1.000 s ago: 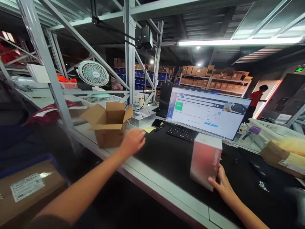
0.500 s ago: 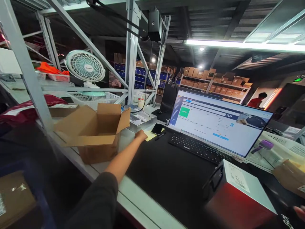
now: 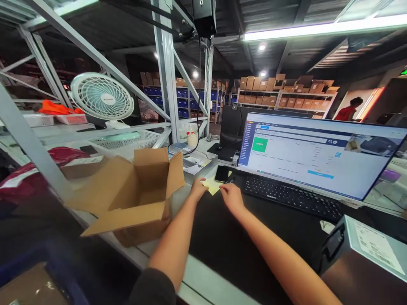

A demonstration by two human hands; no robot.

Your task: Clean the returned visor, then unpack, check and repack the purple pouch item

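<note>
Both hands meet at a yellow sheet of paper (image 3: 212,186) on the dark desk mat. My left hand (image 3: 198,189) is closed at the sheet's left edge, fingertips pinching it. From the right, my right hand (image 3: 232,197) pinches the sheet's near right corner between thumb and finger. A black phone (image 3: 222,173) lies across the sheet's far part, and a pen beside it is partly hidden by my right hand. Left of my forearm stands an open cardboard box (image 3: 143,231) with its flaps spread.
A keyboard (image 3: 291,198) and a lit monitor (image 3: 295,156) stand to the right. At the front right sits a boxed item (image 3: 365,254) with a white label. A metal rack post (image 3: 165,72), a fan (image 3: 102,96) and a maroon bag (image 3: 41,169) are at the left. Someone in red (image 3: 348,111) is far back.
My right hand has come in from the right edge to the yellow sheet. My left hand stays at the sheet's left edge. The view has shifted and tilted.
</note>
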